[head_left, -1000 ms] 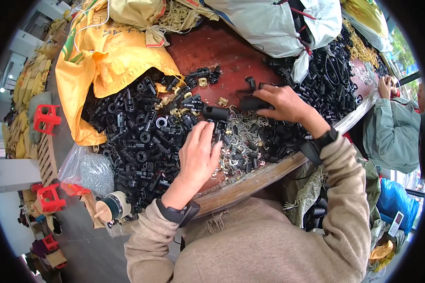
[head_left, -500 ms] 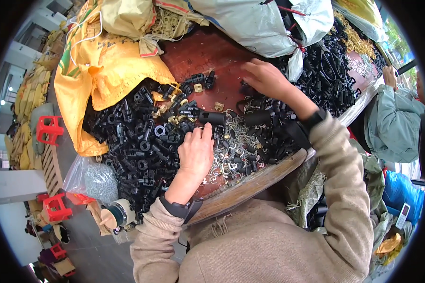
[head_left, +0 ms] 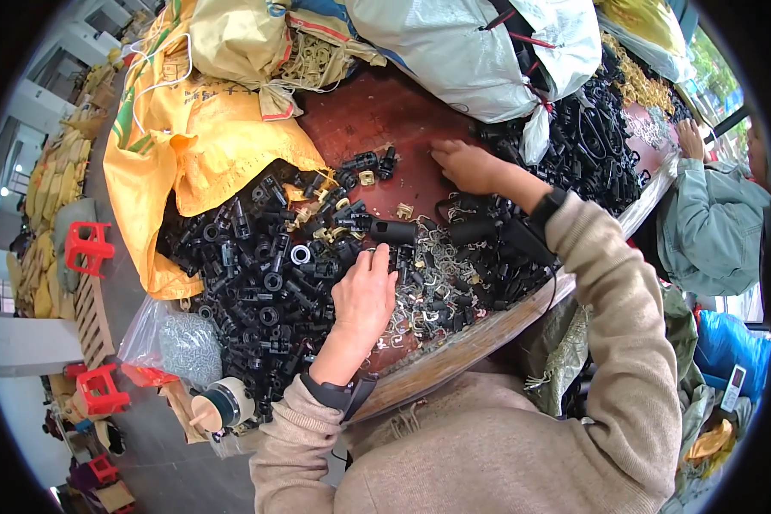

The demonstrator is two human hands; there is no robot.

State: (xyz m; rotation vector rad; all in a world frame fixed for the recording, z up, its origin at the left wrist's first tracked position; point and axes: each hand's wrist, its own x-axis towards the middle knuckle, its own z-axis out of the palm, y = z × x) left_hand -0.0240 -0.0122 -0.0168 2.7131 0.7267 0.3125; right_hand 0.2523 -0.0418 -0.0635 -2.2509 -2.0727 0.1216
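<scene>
My left hand (head_left: 364, 294) rests at the edge of a heap of black plastic parts (head_left: 270, 265), fingers stretched forward and nothing seen in them. Just beyond its fingertips lies a black tube (head_left: 392, 231) with a cut-out in its side. My right hand (head_left: 473, 168) is low over the bare red tabletop (head_left: 360, 107), its fingers loosely bent and pointing left; no held thing shows. Nearer than that hand lies a second black tube (head_left: 475, 229). Small metal hooks (head_left: 428, 274) are strewn between the two hands. Cream-coloured clips (head_left: 404, 210) lie beyond the first tube.
An orange woven sack (head_left: 223, 146) spills black parts at the left. White sacks (head_left: 454, 51) stand at the back. A wooden edge (head_left: 463, 351) borders the table near me. At the near left are a bag of small metal pieces (head_left: 188, 347) and a spool (head_left: 223, 404). A co-worker (head_left: 711, 214) is at the right.
My right hand has come down and slightly nearer, its fingers less spread. My left hand has drawn back a little from the first tube. The whole view has shifted slightly.
</scene>
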